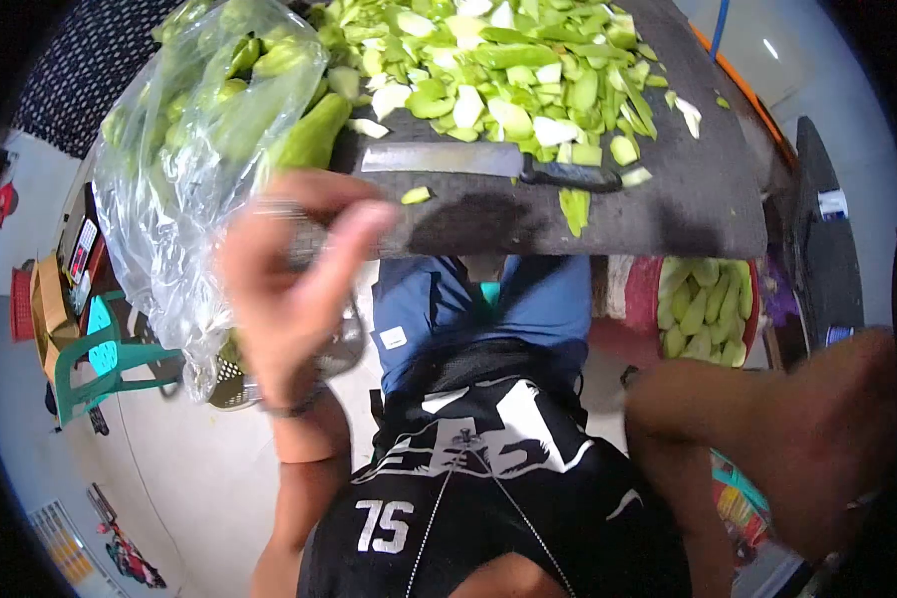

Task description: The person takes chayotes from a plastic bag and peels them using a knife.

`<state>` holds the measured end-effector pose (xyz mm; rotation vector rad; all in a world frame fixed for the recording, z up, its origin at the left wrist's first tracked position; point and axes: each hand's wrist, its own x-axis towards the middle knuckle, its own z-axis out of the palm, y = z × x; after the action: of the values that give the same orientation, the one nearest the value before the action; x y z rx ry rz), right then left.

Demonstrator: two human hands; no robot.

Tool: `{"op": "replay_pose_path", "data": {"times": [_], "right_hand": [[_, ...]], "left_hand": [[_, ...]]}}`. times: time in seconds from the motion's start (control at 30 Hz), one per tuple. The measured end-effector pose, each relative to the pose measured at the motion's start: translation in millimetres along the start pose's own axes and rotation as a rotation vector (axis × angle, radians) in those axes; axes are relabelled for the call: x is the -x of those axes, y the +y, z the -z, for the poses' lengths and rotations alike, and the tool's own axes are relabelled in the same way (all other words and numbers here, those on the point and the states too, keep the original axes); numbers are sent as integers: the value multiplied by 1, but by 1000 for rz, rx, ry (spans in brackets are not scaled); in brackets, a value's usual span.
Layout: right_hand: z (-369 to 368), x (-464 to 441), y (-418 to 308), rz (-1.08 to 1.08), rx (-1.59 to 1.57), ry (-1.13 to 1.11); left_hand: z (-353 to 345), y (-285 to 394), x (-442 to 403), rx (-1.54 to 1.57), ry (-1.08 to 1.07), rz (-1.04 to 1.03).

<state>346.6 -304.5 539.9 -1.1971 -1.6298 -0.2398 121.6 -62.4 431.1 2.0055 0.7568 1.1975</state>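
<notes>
black shirt [558, 468] is noted nearest the lens. at left, the plastic bag [145, 219] is overlapped by the left hand [284, 264], curled, blurred, any pinch unconfirmed. on the dark board [718, 204], the knife [488, 161] is laid crosswise, blade left, handle right. a cutting pause is judged; a handle grip is called for. the right hand [837, 424] is blurred; its grip cannot be told.

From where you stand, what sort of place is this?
Probably a food-preparation spot, though home or business I can't tell: a knife and chopped green pieces lie on a dark surface, beside a clear bag of whole green vegetables.
</notes>
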Motion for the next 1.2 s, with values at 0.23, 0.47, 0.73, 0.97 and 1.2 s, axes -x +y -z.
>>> {"op": "replay_pose_path", "data": {"times": [0.23, 0.47, 0.73, 0.97, 1.2], "right_hand": [[26, -79, 53, -47, 418, -474], [24, -95, 84, -63, 452, -642], [17, -78, 92, -34, 488, -655], [16, -77, 99, -29, 520, -674], [14, -77, 102, 12, 548, -627]], "left_hand": [[106, 89, -64, -171, 238, -887], [112, 94, -78, -204, 75, -971], [99, 76, -71, -262, 81, -1002], [92, 64, -76, -278, 104, -1001], [104, 60, -76, -247, 174, -1015]]}}
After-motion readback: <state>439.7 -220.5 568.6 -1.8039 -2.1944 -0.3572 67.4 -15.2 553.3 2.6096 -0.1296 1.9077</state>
